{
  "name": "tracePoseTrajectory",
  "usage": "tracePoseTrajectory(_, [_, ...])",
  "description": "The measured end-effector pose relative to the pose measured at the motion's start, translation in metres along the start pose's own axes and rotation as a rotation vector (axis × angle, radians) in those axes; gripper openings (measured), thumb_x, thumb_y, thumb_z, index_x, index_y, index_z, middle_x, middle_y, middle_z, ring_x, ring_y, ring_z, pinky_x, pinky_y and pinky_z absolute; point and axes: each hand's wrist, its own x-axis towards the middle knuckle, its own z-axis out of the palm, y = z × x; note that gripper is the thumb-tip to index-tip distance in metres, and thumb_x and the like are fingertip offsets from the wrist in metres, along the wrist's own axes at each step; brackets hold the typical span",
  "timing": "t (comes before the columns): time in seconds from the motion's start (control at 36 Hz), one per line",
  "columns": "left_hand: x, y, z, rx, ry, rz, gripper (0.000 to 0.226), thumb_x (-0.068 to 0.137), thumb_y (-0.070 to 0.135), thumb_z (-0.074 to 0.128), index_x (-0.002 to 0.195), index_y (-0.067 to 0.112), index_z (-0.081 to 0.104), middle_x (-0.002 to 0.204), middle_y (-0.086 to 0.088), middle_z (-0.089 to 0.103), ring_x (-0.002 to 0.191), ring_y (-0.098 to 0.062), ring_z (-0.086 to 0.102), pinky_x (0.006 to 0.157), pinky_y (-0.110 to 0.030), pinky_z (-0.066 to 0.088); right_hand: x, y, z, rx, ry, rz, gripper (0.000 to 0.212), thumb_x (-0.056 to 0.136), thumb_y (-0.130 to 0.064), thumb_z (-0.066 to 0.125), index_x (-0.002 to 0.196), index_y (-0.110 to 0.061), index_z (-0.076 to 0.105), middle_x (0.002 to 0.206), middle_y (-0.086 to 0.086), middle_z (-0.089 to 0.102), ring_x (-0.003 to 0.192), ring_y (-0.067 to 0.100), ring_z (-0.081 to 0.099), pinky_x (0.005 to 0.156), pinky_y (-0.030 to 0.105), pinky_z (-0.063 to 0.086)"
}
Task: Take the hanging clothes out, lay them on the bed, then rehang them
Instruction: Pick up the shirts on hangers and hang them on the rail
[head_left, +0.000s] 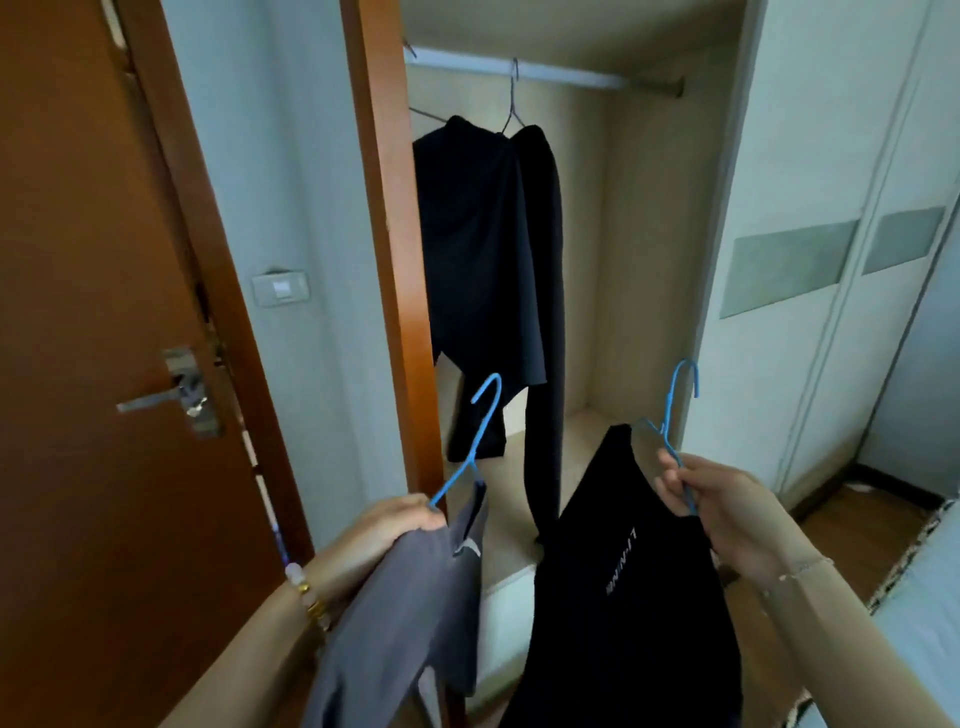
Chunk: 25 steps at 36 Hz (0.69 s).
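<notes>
I face an open wardrobe. My left hand (384, 530) grips a blue wire hanger (480, 431) that carries a grey garment (400, 623). My right hand (722, 504) pinches a second blue hanger (675, 410) that carries a black shirt (623, 597) with small white lettering. Both hangers are held low, in front of the wardrobe, hooks pointing up. Inside, a dark top (478, 244) and long black trousers (545, 322) hang from the rail (571, 75) on thin metal hangers. The right part of the rail is bare.
A brown door (104, 364) with a metal handle (171, 395) stands open at the left. A wall switch (280, 287) sits beside the wardrobe's brown frame (395, 260). White sliding wardrobe panels (810, 260) fill the right. A bed edge (924, 597) shows at the lower right.
</notes>
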Motion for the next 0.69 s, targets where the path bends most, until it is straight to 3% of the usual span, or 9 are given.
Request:
tracePoseTrajectory(0.11, [0.058, 0.020, 0.009, 0.021, -0.062, 0.095, 0.016, 0.084, 0.010, 0.059, 0.068, 0.011, 0.056, 0.060, 0.001, 0.054, 0.058, -0.008, 0.051, 0.055, -0.016, 0.039, 0.049, -0.009, 0.000, 0.029, 0.037, -0.033, 0.019, 0.090, 0.008, 0.043, 0.098, 0.006, 0.060, 0.064, 0.004, 0.069, 0.055, 0.008, 0.067, 0.058, 0.019, 0.057])
tracePoseTrajectory(0.25, [0.131, 0.036, 0.025, 0.076, -0.156, 0.151, 0.014, 0.087, 0.002, 0.055, 0.075, 0.010, 0.056, 0.071, 0.000, 0.055, 0.073, -0.011, 0.052, 0.064, -0.018, 0.036, 0.099, -0.016, -0.001, 0.032, 0.109, -0.078, 0.019, 0.088, 0.010, 0.044, 0.097, 0.007, 0.061, 0.071, 0.005, 0.073, 0.056, 0.010, 0.068, 0.058, 0.021, 0.058])
tracePoseTrajectory(0.39, [0.199, 0.047, 0.043, 0.049, -0.276, 0.122, 0.024, 0.087, 0.002, 0.052, 0.067, 0.014, 0.053, 0.062, 0.005, 0.051, 0.052, 0.003, 0.051, 0.052, -0.009, 0.037, 0.138, -0.030, 0.003, 0.011, 0.190, -0.172, 0.022, 0.089, 0.012, 0.043, 0.102, 0.009, 0.060, 0.076, 0.009, 0.071, 0.059, 0.016, 0.064, 0.056, 0.022, 0.058])
tracePoseTrajectory(0.5, [0.240, 0.062, 0.053, -0.038, -0.366, 0.102, 0.029, 0.087, -0.001, 0.050, 0.062, 0.013, 0.053, 0.051, 0.010, 0.053, 0.048, 0.004, 0.052, 0.050, -0.007, 0.039, 0.159, -0.047, 0.005, -0.067, 0.239, -0.184, 0.023, 0.088, 0.010, 0.049, 0.109, 0.008, 0.059, 0.063, 0.003, 0.069, 0.054, 0.013, 0.059, 0.056, 0.022, 0.057])
tracePoseTrajectory(0.69, [0.300, 0.097, 0.075, -0.182, -0.471, 0.144, 0.025, 0.090, 0.001, 0.044, 0.067, 0.008, 0.051, 0.058, 0.002, 0.051, 0.043, 0.004, 0.054, 0.047, -0.007, 0.041, 0.193, -0.072, -0.001, -0.113, 0.256, -0.231, 0.028, 0.086, 0.010, 0.052, 0.114, 0.009, 0.060, 0.069, 0.004, 0.063, 0.054, 0.014, 0.053, 0.053, 0.024, 0.053])
